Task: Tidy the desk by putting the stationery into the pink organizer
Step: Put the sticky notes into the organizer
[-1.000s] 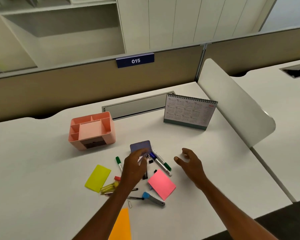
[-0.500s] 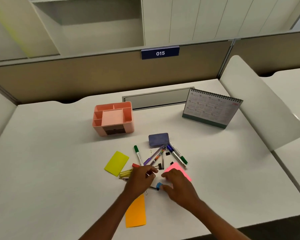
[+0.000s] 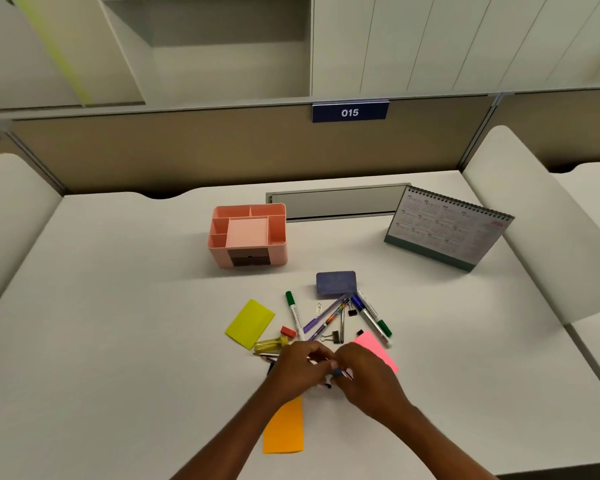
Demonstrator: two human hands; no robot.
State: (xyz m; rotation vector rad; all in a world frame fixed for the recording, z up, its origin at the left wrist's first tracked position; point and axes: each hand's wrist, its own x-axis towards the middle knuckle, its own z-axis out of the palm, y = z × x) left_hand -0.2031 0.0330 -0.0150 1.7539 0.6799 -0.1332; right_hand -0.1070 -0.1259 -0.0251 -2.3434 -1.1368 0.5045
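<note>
Down at the near edge of the pile, the two hands are close together and touch each other. The right hand [image 3: 366,374] has its fingers curled and pinches a small blue tool [image 3: 336,373], mostly hidden. The left hand [image 3: 297,368] is curled too, but I cannot tell whether it holds something or only rests on the desk [image 3: 118,341].

Just around them lie an orange note [image 3: 284,427] and a pink note [image 3: 374,348]. Further out are the pens [image 3: 326,317], a green marker [image 3: 293,311], a clip [image 3: 331,337] and a yellow note [image 3: 250,323].

The organizer [image 3: 279,252] stands well apart, behind the pile, and I see nothing in its open compartments.

I judge the tool to be light and stiff, best taken at the middle of its body. The pens look smooth and may roll, so hold the barrels. The notes are thin and soft, so lift them from one edge.
</note>
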